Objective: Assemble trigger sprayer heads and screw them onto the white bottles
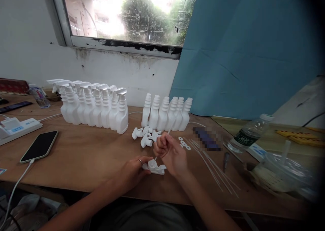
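My left hand [133,171] grips a white spray trigger head [155,167] low over the wooden table [88,156]. Beside it, my right hand [170,153] is closed in a pinch on a thin white dip tube [162,145] that slants down into the head. A small pile of loose trigger heads [144,136] lies just beyond my hands. Behind that stand several white bottles without heads [166,113], and to their left a row of bottles with heads fitted [96,106]. White washers [184,143] and loose dip tubes [213,166] lie to the right.
A phone [39,145] on a cable and a power strip [15,128] lie at left. A water bottle [248,133] lies at right near a screwdriver [225,160] and a clear plastic cup [279,171]. A blue sheet [254,48] hangs behind.
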`<control>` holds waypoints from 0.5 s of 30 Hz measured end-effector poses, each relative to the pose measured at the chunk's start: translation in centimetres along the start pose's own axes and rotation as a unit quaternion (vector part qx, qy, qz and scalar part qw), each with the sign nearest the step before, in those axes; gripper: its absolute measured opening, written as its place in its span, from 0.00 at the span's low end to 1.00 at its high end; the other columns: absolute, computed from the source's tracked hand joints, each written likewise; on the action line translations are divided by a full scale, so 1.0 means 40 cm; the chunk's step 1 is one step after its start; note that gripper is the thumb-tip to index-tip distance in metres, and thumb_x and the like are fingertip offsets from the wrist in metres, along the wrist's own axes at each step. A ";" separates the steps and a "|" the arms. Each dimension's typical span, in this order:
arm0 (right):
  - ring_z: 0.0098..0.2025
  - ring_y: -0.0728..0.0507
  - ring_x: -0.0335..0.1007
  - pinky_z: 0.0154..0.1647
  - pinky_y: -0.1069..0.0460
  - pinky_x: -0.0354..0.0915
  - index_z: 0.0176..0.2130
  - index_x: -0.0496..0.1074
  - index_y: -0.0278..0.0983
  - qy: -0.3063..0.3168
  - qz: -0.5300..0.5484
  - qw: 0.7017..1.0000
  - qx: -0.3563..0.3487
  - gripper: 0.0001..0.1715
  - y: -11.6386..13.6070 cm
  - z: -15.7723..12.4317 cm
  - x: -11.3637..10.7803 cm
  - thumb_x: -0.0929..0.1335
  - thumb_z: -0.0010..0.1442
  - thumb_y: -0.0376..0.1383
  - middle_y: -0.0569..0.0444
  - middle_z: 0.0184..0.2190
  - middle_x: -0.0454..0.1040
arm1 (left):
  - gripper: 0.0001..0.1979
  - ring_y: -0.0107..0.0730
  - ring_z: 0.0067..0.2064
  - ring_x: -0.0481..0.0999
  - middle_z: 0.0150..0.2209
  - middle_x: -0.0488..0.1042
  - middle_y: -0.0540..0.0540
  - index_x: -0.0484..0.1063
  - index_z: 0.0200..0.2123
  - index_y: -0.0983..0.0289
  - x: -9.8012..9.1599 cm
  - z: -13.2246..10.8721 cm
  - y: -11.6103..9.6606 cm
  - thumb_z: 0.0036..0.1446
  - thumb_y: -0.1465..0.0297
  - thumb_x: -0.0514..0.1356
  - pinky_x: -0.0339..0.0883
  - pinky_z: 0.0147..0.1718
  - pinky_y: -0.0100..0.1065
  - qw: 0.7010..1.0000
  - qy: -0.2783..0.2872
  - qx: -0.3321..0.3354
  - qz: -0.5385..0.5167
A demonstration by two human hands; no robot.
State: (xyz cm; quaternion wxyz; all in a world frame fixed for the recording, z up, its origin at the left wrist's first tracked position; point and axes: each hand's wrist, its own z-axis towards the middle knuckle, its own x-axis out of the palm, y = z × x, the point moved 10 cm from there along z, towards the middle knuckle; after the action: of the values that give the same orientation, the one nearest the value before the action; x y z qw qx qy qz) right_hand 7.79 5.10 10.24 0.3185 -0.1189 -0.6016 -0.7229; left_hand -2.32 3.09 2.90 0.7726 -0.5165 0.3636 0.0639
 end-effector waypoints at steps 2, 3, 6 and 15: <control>0.18 0.53 0.38 0.17 0.56 0.41 0.22 0.54 0.38 -0.006 0.028 0.999 0.020 0.25 -0.032 0.006 0.001 0.67 0.61 0.46 0.64 0.18 0.45 | 0.22 0.33 0.38 0.77 0.46 0.76 0.52 0.70 0.55 0.57 0.005 0.001 0.011 0.57 0.72 0.62 0.71 0.43 0.35 1.000 0.001 -0.007 -0.004; 0.17 0.53 0.35 0.17 0.56 0.37 0.21 0.53 0.38 -0.012 0.034 0.999 0.023 0.27 -0.043 0.008 -0.003 0.67 0.61 0.47 0.64 0.17 0.44 | 0.22 0.32 0.37 0.77 0.46 0.77 0.52 0.70 0.55 0.56 0.007 0.001 0.016 0.57 0.72 0.63 0.71 0.43 0.34 1.000 0.002 -0.010 -0.005; 0.16 0.54 0.33 0.16 0.56 0.34 0.21 0.51 0.38 -0.024 0.032 0.999 0.012 0.30 -0.056 0.011 -0.012 0.69 0.60 0.48 0.65 0.16 0.43 | 0.22 0.31 0.35 0.76 0.45 0.77 0.51 0.70 0.55 0.55 0.010 0.001 0.023 0.56 0.72 0.63 0.71 0.42 0.34 1.000 0.002 -0.011 -0.003; 0.16 0.56 0.33 0.16 0.57 0.34 0.20 0.51 0.38 -0.001 0.005 1.000 0.002 0.31 -0.070 0.015 -0.004 0.70 0.58 0.51 0.66 0.17 0.42 | 0.21 0.33 0.35 0.75 0.45 0.76 0.53 0.71 0.54 0.58 0.008 0.003 0.018 0.57 0.71 0.62 0.70 0.42 0.36 1.000 0.009 -0.022 -0.009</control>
State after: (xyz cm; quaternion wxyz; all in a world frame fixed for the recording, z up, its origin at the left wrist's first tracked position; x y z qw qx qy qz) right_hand 6.08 5.92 8.07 0.3217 -0.1219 -0.6030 -0.7197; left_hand -2.38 3.44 2.17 0.7583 -0.5371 0.3646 0.0597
